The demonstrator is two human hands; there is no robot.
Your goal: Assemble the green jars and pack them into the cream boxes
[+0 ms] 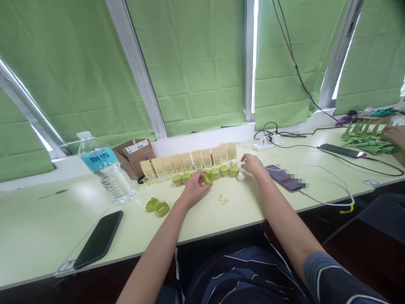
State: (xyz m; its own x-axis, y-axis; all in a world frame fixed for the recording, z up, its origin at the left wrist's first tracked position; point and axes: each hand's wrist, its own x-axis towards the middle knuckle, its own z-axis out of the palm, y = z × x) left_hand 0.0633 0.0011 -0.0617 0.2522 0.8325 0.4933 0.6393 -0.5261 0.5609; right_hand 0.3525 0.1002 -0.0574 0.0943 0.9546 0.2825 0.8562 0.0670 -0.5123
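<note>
My left hand is closed around a small green plastic box half, its hollow side facing up, in front of the row of little boxes. To the right, my right hand hovers with curled fingers slightly apart, and I see nothing held in it. Just below its fingertips sits a small white round piece, and a pink piece lies to their left. Two small yellow rings lie on the table between my forearms. An opened green box rests left of my left forearm.
Several clear boxes with tan backs line the table's rear. A water bottle, a cardboard box and a black phone stand or lie left. Rightward are a charging phone, a power strip and another person's hand.
</note>
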